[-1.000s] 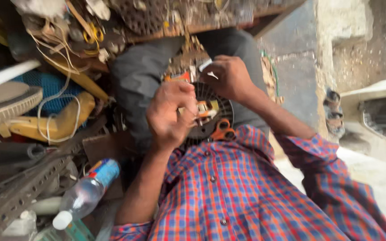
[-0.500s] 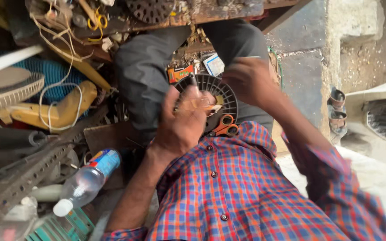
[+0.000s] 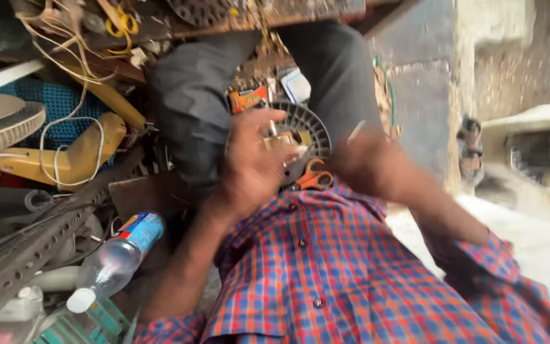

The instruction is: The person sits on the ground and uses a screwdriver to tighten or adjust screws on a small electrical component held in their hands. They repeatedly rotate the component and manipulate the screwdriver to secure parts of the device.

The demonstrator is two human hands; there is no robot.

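My left hand (image 3: 254,167) lies over a round black ribbed disc (image 3: 307,124) that rests on my lap, fingers curled around a small yellowish part at its middle. My right hand (image 3: 372,167) is blurred, just right of the disc, and closed around a thin silvery tool (image 3: 356,132) that sticks out upward. Orange-handled scissors (image 3: 314,178) lie under the disc against my checked shirt (image 3: 338,267). My grey-trousered legs (image 3: 192,102) stretch away at the top.
A clear plastic bottle (image 3: 117,258) with a blue label lies at lower left beside a perforated metal angle bar (image 3: 27,255). Yellow plastic parts, white wires (image 3: 65,127) and a small orange box (image 3: 247,99) crowd the left. At right are a concrete wall and sandals (image 3: 471,150).
My right hand has drawn away from the disc's top to the right and down, now blurred. The left hand has stayed on the disc, spreading over its middle.
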